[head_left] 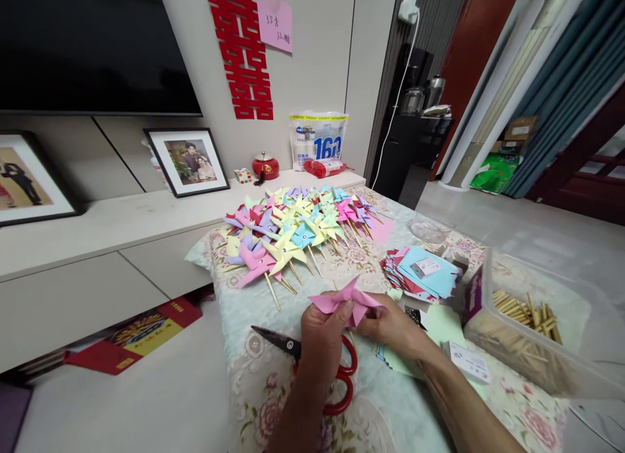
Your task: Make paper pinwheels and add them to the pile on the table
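Both my hands hold a pink paper pinwheel (346,302) above the flowered tablecloth (254,375). My left hand (321,336) grips its left side with the fingers pinched closed. My right hand (390,326) pinches it from the right and behind. Red-handled scissors (336,375) lie on the cloth just under my left hand, blades pointing left. A big heap of finished pinwheels on sticks (297,228), in pink, yellow, blue and purple, lies further back on the table.
A stack of coloured paper squares (422,274) lies at the right. A clear plastic box of wooden sticks (527,329) stands at the far right. A small clear dish (428,232) sits behind. A low cabinet (97,245) with framed photos runs along the left.
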Tool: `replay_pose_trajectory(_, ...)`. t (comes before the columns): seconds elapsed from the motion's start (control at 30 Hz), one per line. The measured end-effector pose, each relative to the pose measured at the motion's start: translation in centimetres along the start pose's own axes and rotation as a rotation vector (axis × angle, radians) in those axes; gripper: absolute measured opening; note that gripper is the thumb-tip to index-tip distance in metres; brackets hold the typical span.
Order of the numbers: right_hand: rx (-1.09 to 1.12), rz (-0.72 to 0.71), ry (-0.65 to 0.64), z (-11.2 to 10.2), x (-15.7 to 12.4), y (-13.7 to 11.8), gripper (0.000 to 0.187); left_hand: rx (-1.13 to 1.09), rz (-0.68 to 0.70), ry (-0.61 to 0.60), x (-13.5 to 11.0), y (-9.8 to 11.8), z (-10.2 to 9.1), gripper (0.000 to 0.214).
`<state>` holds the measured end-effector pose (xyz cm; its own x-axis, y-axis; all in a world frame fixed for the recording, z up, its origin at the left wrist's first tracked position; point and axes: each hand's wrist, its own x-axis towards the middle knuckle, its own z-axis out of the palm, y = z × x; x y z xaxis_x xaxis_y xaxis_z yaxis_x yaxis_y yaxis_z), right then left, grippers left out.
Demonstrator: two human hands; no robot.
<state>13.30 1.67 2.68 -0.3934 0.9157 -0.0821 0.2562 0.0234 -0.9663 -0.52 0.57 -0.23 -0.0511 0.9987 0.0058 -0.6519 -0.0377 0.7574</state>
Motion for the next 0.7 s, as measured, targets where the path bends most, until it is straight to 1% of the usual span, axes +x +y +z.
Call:
replay_pose_trajectory(0.07,0.056,0.025,-0.071,-1.2,-0.4,-0.1,0.016,0.006,0.022,0.077,0.0,-0.1,0.1,0.023)
replay_pose_trajectory(0.1,0.086,0.036,-0.066,-1.8,-0.6,-0.3,0.023,0.016,0.029,0.115,0.0,0.0,0.3,0.024)
replay_pose_trajectory(0.17,0.132,0.018,0.029,-3.0,-1.1,-0.7,0.045,0.046,0.030,0.164,-0.1,0.4,0.8,0.026)
replay_pose_trajectory(0.2,0.155,-0.003,0.072,-3.4,-1.4,-1.0,0.053,0.072,0.023,0.171,-0.2,0.5,1.0,0.026)
replay_pose_trajectory(0.23,0.176,-0.027,0.106,-3.6,-1.5,-1.2,0.056,0.104,0.016,0.167,-0.2,0.7,1.2,0.025)
replay_pose_trajectory(0.3,0.191,-0.066,0.116,-3.4,-1.6,-1.5,0.052,0.181,0.001,0.151,-0.4,0.8,1.4,0.024)
replay_pose_trajectory(0.4,0.115,-0.100,0.117,-2.5,-1.1,-1.2,0.036,0.296,-0.016,0.118,-0.6,0.5,1.1,0.024)
replay_pose_trajectory(0.5,0.036,-0.131,0.161,-1.7,-0.5,-0.8,0.028,0.388,0.033,0.067,-0.6,0.0,0.7,0.025)
replay_pose_trajectory(0.6,0.001,-0.161,0.205,-1.7,-0.3,-0.5,0.026,0.456,0.090,0.025,-0.8,-0.1,0.7,0.025)
replay_pose_trajectory(0.7,0.018,-0.192,0.249,-2.3,-0.4,-0.5,0.023,0.438,0.090,-0.010,-1.1,0.2,1.2,0.025)
